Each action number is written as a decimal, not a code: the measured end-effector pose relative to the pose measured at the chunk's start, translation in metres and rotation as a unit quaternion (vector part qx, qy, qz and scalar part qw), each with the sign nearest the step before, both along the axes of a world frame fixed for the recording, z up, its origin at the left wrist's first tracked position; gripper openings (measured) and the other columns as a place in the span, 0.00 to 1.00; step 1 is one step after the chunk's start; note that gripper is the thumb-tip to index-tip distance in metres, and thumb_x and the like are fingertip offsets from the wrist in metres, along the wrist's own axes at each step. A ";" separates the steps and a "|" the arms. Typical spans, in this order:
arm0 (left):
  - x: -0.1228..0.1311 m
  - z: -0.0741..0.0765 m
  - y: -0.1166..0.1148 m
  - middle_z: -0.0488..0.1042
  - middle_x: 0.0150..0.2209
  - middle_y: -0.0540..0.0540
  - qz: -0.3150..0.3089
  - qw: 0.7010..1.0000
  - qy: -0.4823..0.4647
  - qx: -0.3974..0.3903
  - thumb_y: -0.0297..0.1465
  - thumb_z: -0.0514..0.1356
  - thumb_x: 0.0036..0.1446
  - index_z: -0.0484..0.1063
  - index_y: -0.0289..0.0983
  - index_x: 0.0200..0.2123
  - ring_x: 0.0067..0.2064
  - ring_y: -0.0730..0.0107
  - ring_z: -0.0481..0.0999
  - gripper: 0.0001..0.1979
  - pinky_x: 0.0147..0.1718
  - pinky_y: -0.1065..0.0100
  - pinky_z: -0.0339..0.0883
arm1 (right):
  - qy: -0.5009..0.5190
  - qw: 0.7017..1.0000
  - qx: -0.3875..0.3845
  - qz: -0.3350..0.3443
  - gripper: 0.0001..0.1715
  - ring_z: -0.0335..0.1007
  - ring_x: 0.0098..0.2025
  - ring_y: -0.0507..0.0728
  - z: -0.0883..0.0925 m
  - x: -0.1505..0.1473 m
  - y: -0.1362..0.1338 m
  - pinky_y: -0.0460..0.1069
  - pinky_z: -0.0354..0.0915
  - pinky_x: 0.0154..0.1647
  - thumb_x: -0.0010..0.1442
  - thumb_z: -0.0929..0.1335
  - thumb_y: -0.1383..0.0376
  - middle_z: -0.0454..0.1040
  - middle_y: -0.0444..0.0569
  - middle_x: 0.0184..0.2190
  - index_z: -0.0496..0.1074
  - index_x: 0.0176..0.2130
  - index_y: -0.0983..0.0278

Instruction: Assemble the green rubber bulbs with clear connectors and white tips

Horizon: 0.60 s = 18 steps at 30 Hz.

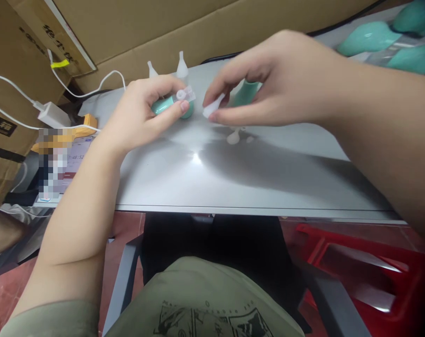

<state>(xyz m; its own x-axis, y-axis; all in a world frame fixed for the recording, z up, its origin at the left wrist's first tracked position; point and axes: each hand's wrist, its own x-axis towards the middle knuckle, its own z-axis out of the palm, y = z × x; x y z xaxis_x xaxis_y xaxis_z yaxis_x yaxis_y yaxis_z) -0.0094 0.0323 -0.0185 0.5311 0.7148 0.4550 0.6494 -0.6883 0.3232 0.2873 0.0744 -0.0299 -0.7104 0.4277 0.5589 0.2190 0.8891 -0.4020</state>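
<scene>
My left hand (144,107) is closed around a teal squeeze bulb (163,106) with a clear plastic fitting (186,94) at its end, which points right. Between the thumb and fingers of my right hand (268,89) is a small translucent white cap (213,106), held just right of the fitting and apart from it. Another teal piece (246,92) shows through the gap behind my right fingers, and I cannot tell whether they touch it. Small whitish parts (233,136) lie on the table below that hand. Two translucent nozzles (182,68) stand upright behind my left hand.
Several teal bulbs with clear parts (377,40) lie at the table's back right. Cardboard (145,28) walls the back. A phone (77,159), a white charger (54,115) and cables are at left. A red plastic stool (356,262) stands below right.
</scene>
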 end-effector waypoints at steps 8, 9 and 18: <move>0.007 0.000 -0.006 0.90 0.47 0.41 0.014 1.000 -0.013 -0.001 0.56 0.64 0.77 0.89 0.40 0.52 0.49 0.52 0.87 0.26 0.56 0.51 0.84 | 0.144 0.987 -0.075 -0.013 0.15 0.76 0.39 0.42 -0.001 -0.008 -0.006 0.40 0.72 0.43 0.69 0.82 0.61 0.85 0.43 0.40 0.87 0.49 0.71; 0.007 -0.001 -0.006 0.90 0.46 0.41 0.007 1.000 -0.018 0.001 0.56 0.64 0.78 0.89 0.39 0.51 0.49 0.52 0.88 0.27 0.56 0.51 0.84 | 0.148 0.986 -0.074 -0.013 0.16 0.76 0.39 0.42 -0.002 -0.009 -0.005 0.40 0.71 0.43 0.69 0.82 0.60 0.85 0.44 0.41 0.87 0.48 0.71; 0.007 -0.003 -0.003 0.91 0.45 0.43 0.006 1.000 -0.027 0.003 0.57 0.67 0.75 0.89 0.43 0.50 0.45 0.53 0.85 0.25 0.53 0.52 0.85 | 0.143 0.988 -0.057 -0.017 0.14 0.74 0.39 0.39 -0.003 -0.011 -0.007 0.37 0.71 0.43 0.72 0.83 0.61 0.84 0.41 0.42 0.85 0.47 0.70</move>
<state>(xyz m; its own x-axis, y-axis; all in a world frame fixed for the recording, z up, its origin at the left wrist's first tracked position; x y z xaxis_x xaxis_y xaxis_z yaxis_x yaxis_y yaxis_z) -0.0019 0.0295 -0.0220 0.4974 0.7176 0.4876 0.6386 -0.6832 0.3541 0.2765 0.0673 -0.0332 -0.5145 0.5209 0.6811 0.1108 0.8281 -0.5495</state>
